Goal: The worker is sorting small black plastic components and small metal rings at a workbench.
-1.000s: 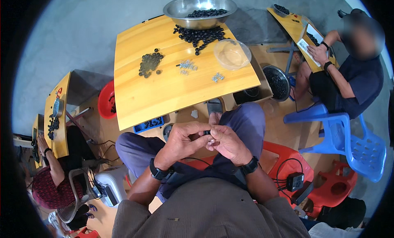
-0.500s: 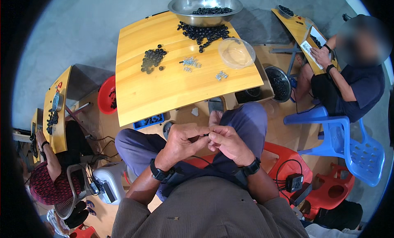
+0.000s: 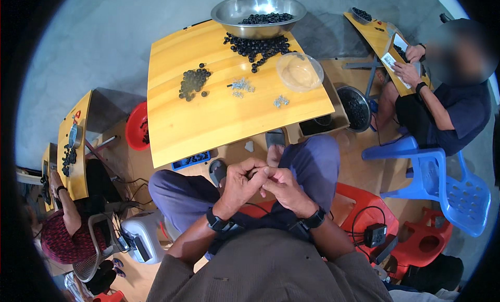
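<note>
My left hand [image 3: 240, 184] and my right hand [image 3: 285, 188] meet over my lap, just in front of the table [image 3: 229, 130]. Both are closed, thumbs and fingers pressed together at the tips. Whatever sits between them is hidden by the fingers. On the tabletop, small black round parts [image 3: 259, 45] are heaped before a steel bowl [image 3: 221, 14] holding more. A looser group of dark round parts [image 3: 194, 83] lies left of centre. Two small clusters of silvery metal pieces, one central [image 3: 242, 85] and one at right [image 3: 281, 101], lie nearer me.
A clear plastic tub [image 3: 300, 72] stands at the table's right edge. Below are a blue tray [image 3: 190, 160], a red basin [image 3: 136, 126] and a cardboard box [image 3: 341, 112]. Co-workers sit at other tables; a blue chair [image 3: 463, 198] stands right.
My hands have drawn closer together, and the fingers now cover the small dark thing that showed between the fingertips. The view has shifted slightly. The right co-worker's hands have moved at the box.
</note>
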Tool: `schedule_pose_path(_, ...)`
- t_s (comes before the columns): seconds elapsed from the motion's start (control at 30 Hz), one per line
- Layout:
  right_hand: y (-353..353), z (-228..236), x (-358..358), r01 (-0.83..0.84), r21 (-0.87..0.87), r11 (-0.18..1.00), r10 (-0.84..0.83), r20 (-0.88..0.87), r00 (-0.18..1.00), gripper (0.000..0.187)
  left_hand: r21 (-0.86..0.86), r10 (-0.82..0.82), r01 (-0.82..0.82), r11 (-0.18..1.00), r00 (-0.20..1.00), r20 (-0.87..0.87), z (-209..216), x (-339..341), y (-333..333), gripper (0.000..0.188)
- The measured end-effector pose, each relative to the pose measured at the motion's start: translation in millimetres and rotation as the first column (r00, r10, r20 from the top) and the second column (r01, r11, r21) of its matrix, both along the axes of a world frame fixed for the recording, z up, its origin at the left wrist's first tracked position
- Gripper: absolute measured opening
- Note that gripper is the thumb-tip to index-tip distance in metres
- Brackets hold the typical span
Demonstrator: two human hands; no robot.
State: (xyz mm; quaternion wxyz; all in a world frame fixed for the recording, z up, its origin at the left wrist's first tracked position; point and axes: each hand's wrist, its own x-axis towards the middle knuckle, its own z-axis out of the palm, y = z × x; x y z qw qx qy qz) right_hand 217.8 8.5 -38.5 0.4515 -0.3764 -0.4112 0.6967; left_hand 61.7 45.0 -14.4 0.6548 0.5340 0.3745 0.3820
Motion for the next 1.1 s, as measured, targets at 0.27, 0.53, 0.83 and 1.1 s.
schedule_pose_path(0.27,-3,-41,6,0.029,-0.122,0.992,-0.03,-0.005,1.0,0.015,-0.167,0.093,-0.084,0.982,0.995,0.044,-47,15,1,0.016)
schedule_pose_path(0.53,-2,-18,22,-0.045,0.033,0.998,0.038,0.178,0.983,0.017,0.358,-0.067,0.211,0.91,0.924,-0.377,-6,14,22,0.031)
schedule_pose_path(0.83,-11,7,15,0.006,0.185,0.983,-0.046,0.213,0.976,0.019,0.473,-0.075,0.259,0.842,0.924,-0.374,9,14,10,0.04)
schedule_pose_path(1.1,-7,7,12,0.005,0.18,0.984,-0.055,0.274,0.96,0.019,0.439,-0.036,0.165,0.883,0.957,-0.287,3,15,10,0.042)
